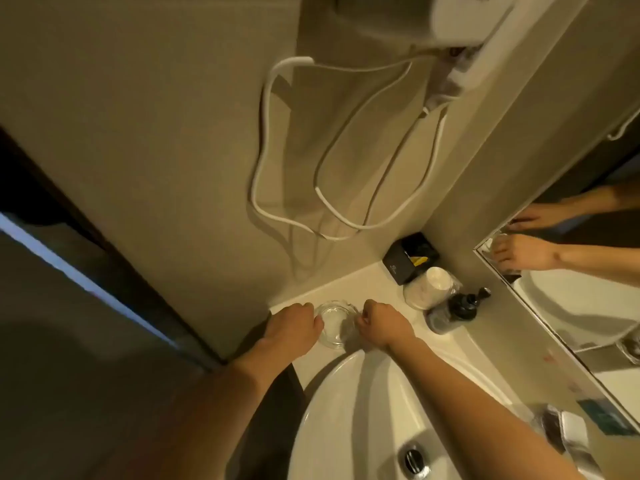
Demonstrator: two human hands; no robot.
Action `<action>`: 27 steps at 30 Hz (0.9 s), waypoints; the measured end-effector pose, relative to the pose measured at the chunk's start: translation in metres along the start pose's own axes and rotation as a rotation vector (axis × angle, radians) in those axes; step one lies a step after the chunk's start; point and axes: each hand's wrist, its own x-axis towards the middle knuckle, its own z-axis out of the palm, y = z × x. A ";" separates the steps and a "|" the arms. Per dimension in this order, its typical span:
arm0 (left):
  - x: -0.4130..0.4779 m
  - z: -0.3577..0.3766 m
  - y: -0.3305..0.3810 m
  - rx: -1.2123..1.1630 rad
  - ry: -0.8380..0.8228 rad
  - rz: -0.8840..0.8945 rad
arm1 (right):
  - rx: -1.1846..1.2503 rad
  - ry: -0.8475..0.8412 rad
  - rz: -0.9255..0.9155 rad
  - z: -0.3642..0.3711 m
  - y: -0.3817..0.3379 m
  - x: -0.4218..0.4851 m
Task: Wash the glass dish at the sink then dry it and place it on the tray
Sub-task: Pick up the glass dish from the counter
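Observation:
A clear round glass dish (333,323) rests on the white counter near the wall corner, just beyond the sink basin (349,410). My left hand (296,329) curls against the dish's left rim. My right hand (382,325) curls against its right rim. Both hands have fingers bent around the dish's edges, and the dish sits flat on the counter between them. The basin is white with a metal drain (414,457) at the bottom. No tray is in view.
A dark pump bottle (457,308), wrapped paper cups (433,287) and a black box (410,258) stand at the counter's back corner. A wall hair dryer (450,26) with a white cord (277,140) hangs above. A mirror (571,271) runs along the right.

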 end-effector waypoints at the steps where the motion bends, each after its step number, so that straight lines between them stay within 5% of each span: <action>1: 0.005 0.002 -0.001 0.000 -0.021 -0.007 | 0.013 -0.036 0.007 0.002 0.002 0.005; 10: 0.027 0.018 -0.005 -0.076 -0.071 -0.032 | 0.098 -0.171 0.005 0.014 0.009 0.023; 27: 0.018 0.001 0.000 -0.426 0.017 -0.062 | 0.187 -0.087 0.031 0.006 -0.003 0.021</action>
